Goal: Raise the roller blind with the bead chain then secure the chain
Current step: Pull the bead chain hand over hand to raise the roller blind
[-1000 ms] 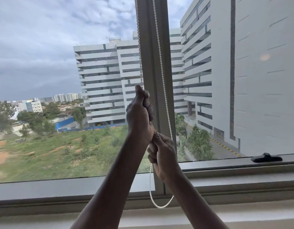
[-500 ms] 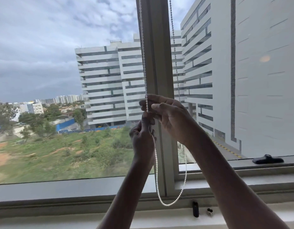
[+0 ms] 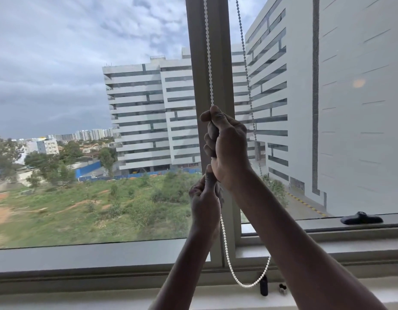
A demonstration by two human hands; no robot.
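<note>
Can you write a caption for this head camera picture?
Both hands, right above left, grip the white bead chain at the window.

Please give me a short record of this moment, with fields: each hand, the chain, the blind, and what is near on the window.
right hand: upper one, fingers curled round the near strand of the bead chain
left hand: just below the right, gripping the same strand
bead chain: white loop; near strand runs before the window post, far strand hangs free to the right, bottom of the loop hangs at the sill
blind: not in view, glass uncovered
window handle: black, on the right frame
chain secured: not yet
</note>
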